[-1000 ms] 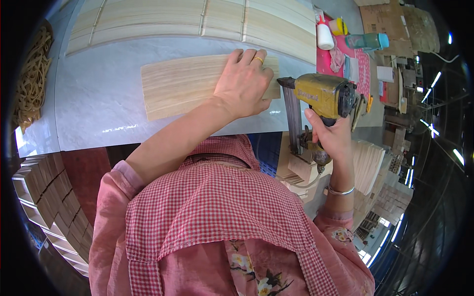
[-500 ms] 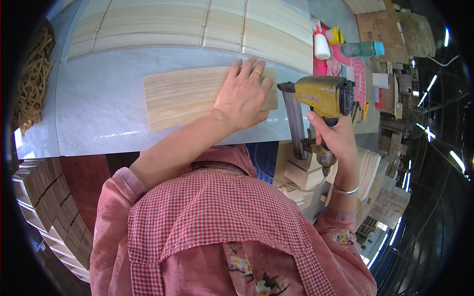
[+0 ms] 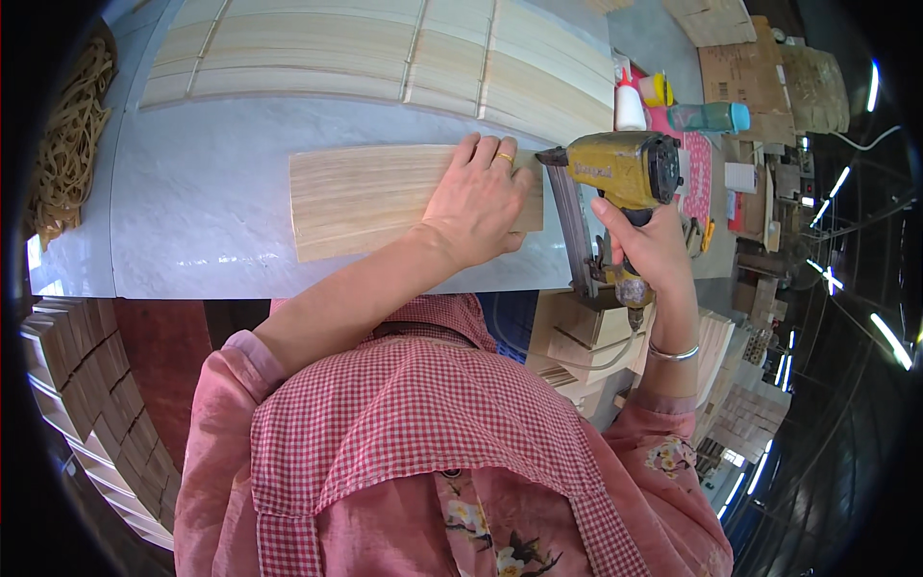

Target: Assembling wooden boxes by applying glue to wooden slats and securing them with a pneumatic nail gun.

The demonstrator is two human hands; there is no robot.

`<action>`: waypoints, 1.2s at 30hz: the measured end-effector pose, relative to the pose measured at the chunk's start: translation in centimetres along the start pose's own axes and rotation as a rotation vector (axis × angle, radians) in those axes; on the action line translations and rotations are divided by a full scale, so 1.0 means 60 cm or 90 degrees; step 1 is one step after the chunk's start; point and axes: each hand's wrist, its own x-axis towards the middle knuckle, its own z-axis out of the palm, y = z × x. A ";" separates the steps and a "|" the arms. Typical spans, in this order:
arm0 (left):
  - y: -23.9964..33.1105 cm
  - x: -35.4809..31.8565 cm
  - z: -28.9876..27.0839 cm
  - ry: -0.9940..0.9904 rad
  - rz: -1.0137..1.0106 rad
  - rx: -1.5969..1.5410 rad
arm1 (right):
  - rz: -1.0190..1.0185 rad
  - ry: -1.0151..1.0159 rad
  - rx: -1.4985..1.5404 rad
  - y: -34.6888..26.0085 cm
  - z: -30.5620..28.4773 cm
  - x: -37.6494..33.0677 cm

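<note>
A pale, rectangular wooden board (image 3: 370,200) lies on the grey marbled tabletop. Spread across its right part is my left hand (image 3: 478,204), fingertips bent at the far edge and thumb by the near edge, holding it down. My right hand (image 3: 652,240) is wrapped round the handle of a yellow and black nail gun (image 3: 615,162), an air hose fitting at its lower end. The gun's dark nose is at the board's far right corner; whether it touches the wood I cannot tell. Its long magazine runs beside the board's right end.
Bundled wooden strips (image 3: 317,48) lie along the far side. Rubber bands (image 3: 72,144) are heaped at the left. A white glue bottle (image 3: 630,104) and a teal bottle (image 3: 707,117) stand at the right. Wooden pieces (image 3: 96,385) are stacked below left.
The nail gun has come left and slightly away from me, so its nose has closed the gap to the board's right end. My left hand keeps its hold on the board.
</note>
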 end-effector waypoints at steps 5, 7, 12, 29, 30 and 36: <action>0.000 0.001 -0.002 -0.010 -0.001 -0.006 | 0.003 -0.007 0.009 0.002 0.000 0.002; 0.000 0.002 -0.004 -0.014 0.000 -0.012 | 0.006 -0.010 0.015 0.003 0.000 0.003; 0.000 0.003 -0.004 -0.028 -0.002 -0.025 | 0.012 -0.014 0.029 0.006 0.001 0.001; -0.142 -0.187 -0.210 -0.094 -0.089 0.058 | -0.018 0.081 0.055 0.044 -0.017 -0.095; -0.139 -0.183 -0.198 -0.074 -0.079 0.067 | -0.020 0.072 0.061 0.047 -0.012 -0.101; -0.091 -0.127 -0.129 -0.005 -0.048 0.056 | -0.034 0.034 0.060 0.067 0.010 -0.123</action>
